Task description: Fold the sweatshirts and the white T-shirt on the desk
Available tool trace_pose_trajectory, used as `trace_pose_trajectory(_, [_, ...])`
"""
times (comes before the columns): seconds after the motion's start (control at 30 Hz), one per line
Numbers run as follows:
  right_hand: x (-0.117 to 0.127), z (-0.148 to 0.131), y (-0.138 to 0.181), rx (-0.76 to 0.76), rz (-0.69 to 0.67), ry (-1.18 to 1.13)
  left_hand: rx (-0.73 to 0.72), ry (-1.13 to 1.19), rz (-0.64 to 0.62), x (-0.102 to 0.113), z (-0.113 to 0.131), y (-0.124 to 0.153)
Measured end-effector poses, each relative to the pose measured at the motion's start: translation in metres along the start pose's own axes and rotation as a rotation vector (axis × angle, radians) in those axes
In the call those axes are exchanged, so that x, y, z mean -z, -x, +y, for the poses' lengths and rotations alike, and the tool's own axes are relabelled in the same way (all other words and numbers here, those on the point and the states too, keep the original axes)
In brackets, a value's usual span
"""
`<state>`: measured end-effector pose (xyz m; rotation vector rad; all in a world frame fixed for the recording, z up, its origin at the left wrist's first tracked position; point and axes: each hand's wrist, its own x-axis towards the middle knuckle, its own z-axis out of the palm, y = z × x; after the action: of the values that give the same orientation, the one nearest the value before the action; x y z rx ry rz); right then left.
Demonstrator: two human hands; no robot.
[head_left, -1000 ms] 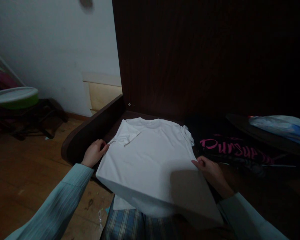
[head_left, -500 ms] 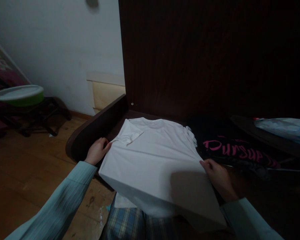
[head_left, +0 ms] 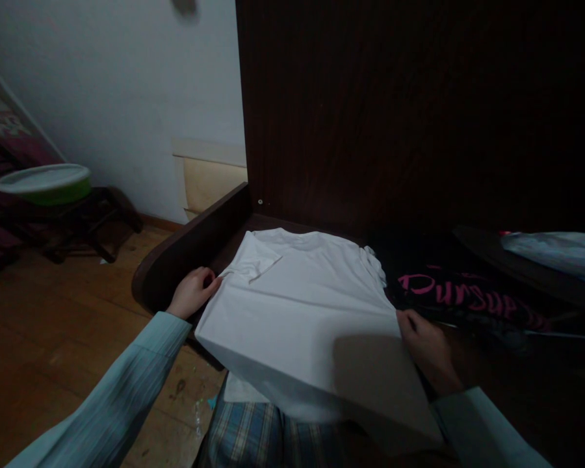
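A white T-shirt (head_left: 302, 299) lies spread over a dark wooden surface, its collar toward the back panel and its lower part hanging over the front edge above my lap. My left hand (head_left: 194, 292) pinches its left side just below the sleeve, which is folded inward onto the front. On the other side, my right hand (head_left: 426, 344) grips the right edge, a little lower than the bunched right sleeve. The cloth is stretched between both hands, with shallow creases across it. A shadow falls over its lower right part.
Right of the shirt lies a black fabric item with pink lettering (head_left: 468, 296), and behind it a plastic bag (head_left: 556, 253). A raised wooden side rail (head_left: 175, 253) borders the left. A green basin (head_left: 53, 188) rests on a dark chair (head_left: 92, 221) by the wall.
The view has shifted slightly, so the surroundings sit a little further right. Both hands keep their hold on the T-shirt, which looks almost the same.
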<state>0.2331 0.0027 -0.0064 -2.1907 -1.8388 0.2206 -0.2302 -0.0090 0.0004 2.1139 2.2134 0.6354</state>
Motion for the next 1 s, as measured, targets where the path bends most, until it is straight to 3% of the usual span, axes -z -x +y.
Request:
trace_pose_trajectory(0.17, [0.002,-0.006,0.004,0.007,-0.042,0.055,-0.009,-0.054,-0.004,0.0,0.002,0.0])
trace_pose_trajectory(0.63, [0.004,0.011,0.001,0.015,0.088,0.115,0.028,-0.099,0.008,0.0,0.004,0.001])
trace_pose_trajectory(0.8, [0.005,0.001,0.001,0.143,0.049,0.043,0.006,-0.033,-0.002,0.0,0.004,-0.001])
trace_pose_trajectory(0.87, [0.009,-0.001,0.004,0.156,0.015,-0.029,0.029,0.038,0.034,0.003,0.007,0.002])
trace_pose_trajectory(1.0, [0.018,0.011,0.021,0.058,-0.112,-0.12,0.161,0.214,0.25,0.014,0.016,0.032])
